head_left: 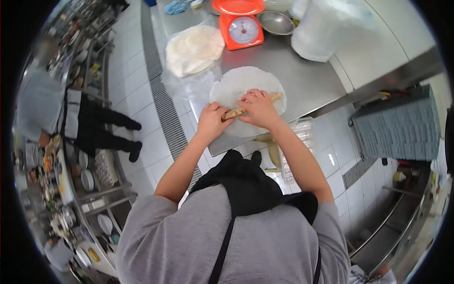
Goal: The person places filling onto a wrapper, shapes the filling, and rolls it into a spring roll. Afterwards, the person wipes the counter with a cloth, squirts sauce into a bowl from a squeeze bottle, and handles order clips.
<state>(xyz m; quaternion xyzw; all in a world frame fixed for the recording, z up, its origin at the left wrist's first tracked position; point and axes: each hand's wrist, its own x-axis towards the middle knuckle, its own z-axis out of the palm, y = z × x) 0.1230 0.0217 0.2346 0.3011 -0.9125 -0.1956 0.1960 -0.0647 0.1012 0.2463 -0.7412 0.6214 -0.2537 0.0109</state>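
A grey shirt (184,236) and a black apron (236,182) fill the near part of the view, with both bare forearms reaching over a metal table (309,90). The left hand (212,118) curls around the near-left end of a strip of pale brown filling (233,113), thumb and fingers on opposite sides. The right hand (259,109) arches over the strip's middle, gripping it between thumb and spread fingers, while its far end shows beyond the knuckles. The strip lies across a round white sheet (248,80), flat near the table's edge. Just past that sheet, to the left, a stack of pale rounds (195,49) rests on clear plastic, beside an orange dial scale (241,31). A metal bowl (276,23) stands right of the scale, near a bulky translucent bag (319,31). Off to the left, across the tiled floor, a co-worker in dark trousers (97,118) stands by crowded shelving.
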